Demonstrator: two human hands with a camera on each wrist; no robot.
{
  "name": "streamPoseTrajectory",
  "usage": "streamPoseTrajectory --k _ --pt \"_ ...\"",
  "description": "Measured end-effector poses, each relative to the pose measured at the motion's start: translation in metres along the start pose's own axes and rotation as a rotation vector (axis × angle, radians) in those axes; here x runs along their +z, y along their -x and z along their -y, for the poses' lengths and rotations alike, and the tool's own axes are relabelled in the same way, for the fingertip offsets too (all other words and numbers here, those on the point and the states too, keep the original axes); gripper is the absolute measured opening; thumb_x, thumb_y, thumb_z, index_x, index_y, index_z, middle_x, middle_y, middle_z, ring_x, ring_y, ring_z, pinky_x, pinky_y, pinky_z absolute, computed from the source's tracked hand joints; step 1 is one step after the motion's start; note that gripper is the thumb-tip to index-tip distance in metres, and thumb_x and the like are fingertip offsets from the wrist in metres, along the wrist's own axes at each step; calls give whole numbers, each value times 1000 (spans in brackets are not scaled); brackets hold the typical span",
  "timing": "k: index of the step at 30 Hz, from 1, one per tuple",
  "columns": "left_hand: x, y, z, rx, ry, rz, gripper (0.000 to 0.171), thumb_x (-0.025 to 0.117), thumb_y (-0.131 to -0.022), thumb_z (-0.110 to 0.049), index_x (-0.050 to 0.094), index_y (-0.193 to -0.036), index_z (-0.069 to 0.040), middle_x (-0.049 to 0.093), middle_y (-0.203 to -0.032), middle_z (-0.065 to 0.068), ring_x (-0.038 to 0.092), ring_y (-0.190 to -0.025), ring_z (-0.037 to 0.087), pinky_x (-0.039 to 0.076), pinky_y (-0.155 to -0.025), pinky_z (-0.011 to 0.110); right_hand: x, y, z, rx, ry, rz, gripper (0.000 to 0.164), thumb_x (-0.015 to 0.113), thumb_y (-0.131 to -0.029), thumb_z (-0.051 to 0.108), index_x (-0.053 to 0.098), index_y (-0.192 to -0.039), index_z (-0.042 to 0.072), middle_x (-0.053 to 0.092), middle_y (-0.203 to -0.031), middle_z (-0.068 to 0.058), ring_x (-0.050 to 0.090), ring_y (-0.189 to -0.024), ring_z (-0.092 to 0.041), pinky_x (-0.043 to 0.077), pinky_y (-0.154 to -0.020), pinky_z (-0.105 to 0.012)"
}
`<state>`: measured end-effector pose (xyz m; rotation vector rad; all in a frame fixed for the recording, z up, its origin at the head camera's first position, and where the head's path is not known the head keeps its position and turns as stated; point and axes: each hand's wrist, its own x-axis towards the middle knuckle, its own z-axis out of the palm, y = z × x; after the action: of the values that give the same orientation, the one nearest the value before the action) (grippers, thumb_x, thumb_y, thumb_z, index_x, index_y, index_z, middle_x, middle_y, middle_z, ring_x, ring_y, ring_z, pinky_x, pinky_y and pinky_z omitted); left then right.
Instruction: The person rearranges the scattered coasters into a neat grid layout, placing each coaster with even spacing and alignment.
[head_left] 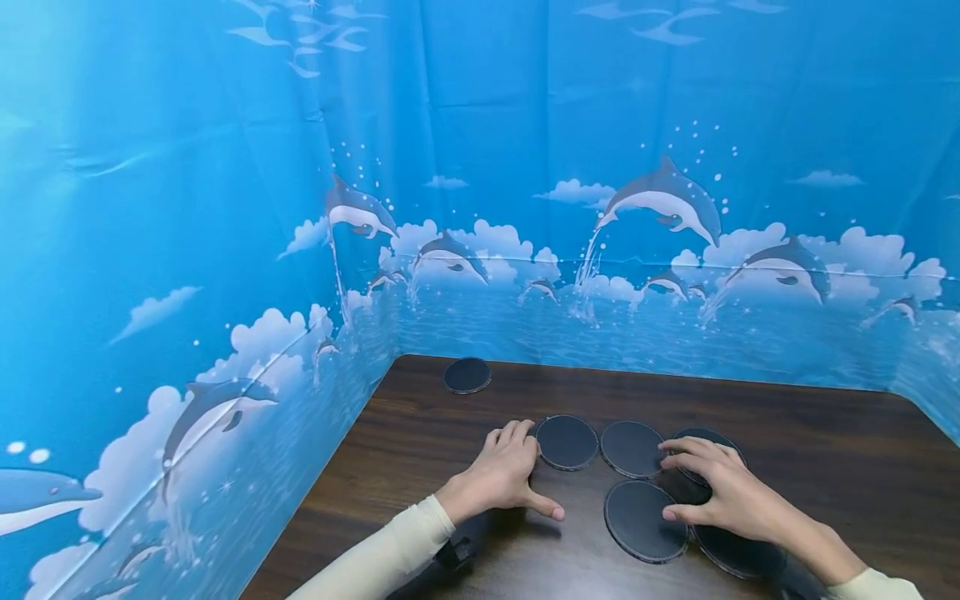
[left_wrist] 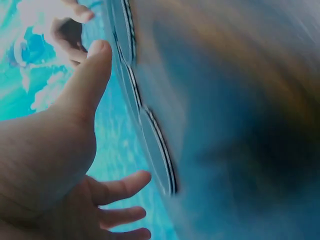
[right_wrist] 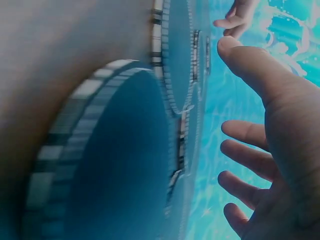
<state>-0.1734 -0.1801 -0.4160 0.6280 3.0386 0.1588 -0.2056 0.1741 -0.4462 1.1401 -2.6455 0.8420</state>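
Observation:
Several flat, dark round discs, like coasters, lie on a brown wooden table. My left hand (head_left: 498, 471) has its thumb spread and its fingertips at the left edge of the leftmost disc (head_left: 567, 442) of a back row; whether they touch it I cannot tell. Beside that lies a middle disc (head_left: 632, 449). My right hand (head_left: 723, 492) hovers with spread fingers over the right-hand discs, partly hiding a back disc (head_left: 712, 436) and a front disc (head_left: 738, 554). Left of its thumb is another front disc (head_left: 647, 525). Both wrist views show empty palms; a near disc (right_wrist: 125, 165) has a black-and-white rim.
A lone disc (head_left: 467, 375) lies near the table's back left corner. Blue curtains (head_left: 480, 125) printed with dolphins and clouds hang along the back and left edges of the table (head_left: 405, 417). A small dark object (head_left: 453, 552) shows under the left wrist.

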Motion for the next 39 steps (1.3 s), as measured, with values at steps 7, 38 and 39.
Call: streamPoseTrajectory --k 7,38,39 --pt "-27 -12 26 14 -70 54 91 68 -70 -84 63 -122 -11 29 -161 16 25 -148 34 25 -115 55 -9 -35 3 -77 29 1 53 88 -79 43 73 -118 11 56 -138 -14 48 -126 -43 27 -93 -68" --pt "-43 -41 169 -206 52 47 88 67 -86 -71 49 -148 -12 30 -160 17 28 -145 37 24 -112 59 53 -183 7 -53 -9 195 72 75 -91 51 59 -140 1 45 -150 -22 37 -139 -45 23 -106 -71" --pt "-42 -41 172 -214 57 45 87 67 -86 -70 49 -149 -12 30 -159 17 28 -145 37 24 -112 60 55 -186 8 -50 -11 200 71 75 -91 50 59 -140 1 45 -150 -22 37 -139 -45 23 -106 -71"
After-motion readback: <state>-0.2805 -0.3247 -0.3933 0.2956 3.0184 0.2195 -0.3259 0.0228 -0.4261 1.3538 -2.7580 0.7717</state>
